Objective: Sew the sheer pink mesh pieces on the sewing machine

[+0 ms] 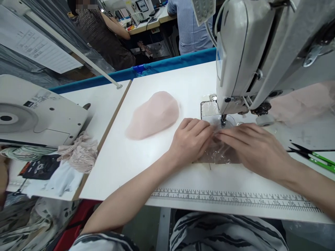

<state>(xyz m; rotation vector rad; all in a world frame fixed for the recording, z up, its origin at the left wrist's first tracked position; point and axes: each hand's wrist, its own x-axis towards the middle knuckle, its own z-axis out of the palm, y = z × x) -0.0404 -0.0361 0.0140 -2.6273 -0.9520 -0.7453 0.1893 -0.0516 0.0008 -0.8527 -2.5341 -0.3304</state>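
Both my hands rest on a small thin sheer piece of material lying on the white table just in front of the sewing machine's needle. My left hand has its fingers curled and pinched on the piece's left edge. My right hand lies over the right side, fingers pressed together and pointing left onto the piece. The white sewing machine rises above at the right.
A pale pink fabric mound lies left of the needle. Green-handled thread snips sit at the right edge. More pink fabric is behind the machine. A ruler scale runs along the front edge. Two people sit at the back.
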